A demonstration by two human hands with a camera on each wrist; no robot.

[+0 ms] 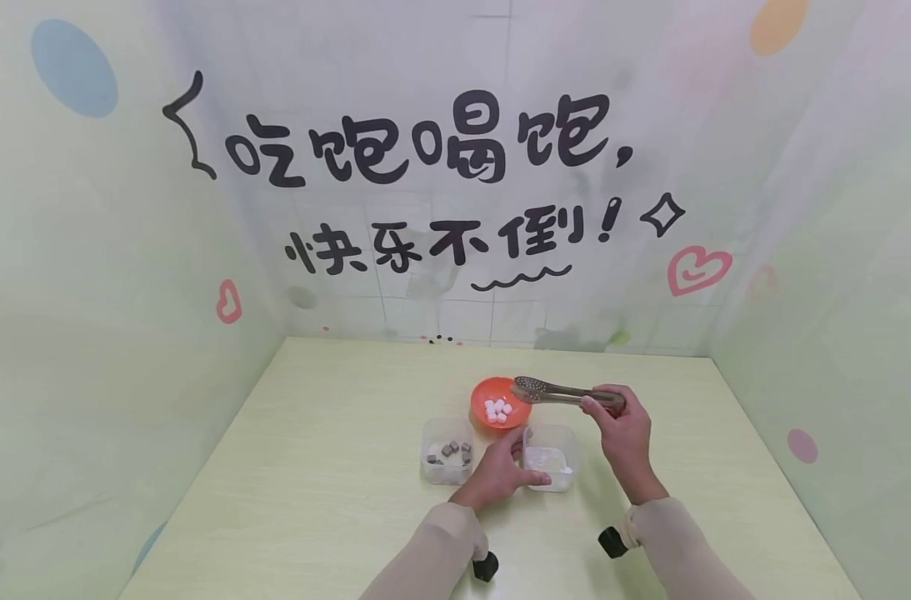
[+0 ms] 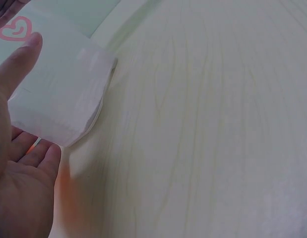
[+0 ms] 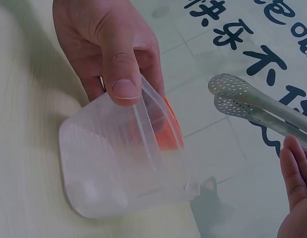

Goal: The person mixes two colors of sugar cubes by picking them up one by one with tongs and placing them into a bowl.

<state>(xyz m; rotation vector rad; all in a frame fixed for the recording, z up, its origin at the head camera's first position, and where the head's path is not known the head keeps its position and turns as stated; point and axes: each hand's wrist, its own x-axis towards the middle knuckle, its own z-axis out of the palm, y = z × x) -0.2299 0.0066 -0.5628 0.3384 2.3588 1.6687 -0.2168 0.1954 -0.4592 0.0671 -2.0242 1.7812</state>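
In the right hand (image 1: 626, 429), gripped tongs (image 1: 568, 389) look stiff, slick, best squeezed further forward, while the left hand (image 1: 503, 473) pinches a seemingly light tub (image 1: 563, 482)!

On the back wall (image 1: 395, 50) there stand two lines of Chinese writing, in thick black characters. The upper line (image 1: 428, 143) reads "吃饱喝饱" and ends with a comma. The lower line (image 1: 455, 237) reads "快乐不倒" and ends with an exclamation mark. A bent black stroke (image 1: 194, 125) stands to the left of the upper line, a four-pointed star (image 1: 663, 215) to the right of the lower one, and a wavy line (image 1: 521, 280) runs under its last part. In the right wrist view, "快乐不" is readable but tilted; the characters near the picture's edges are cut off.
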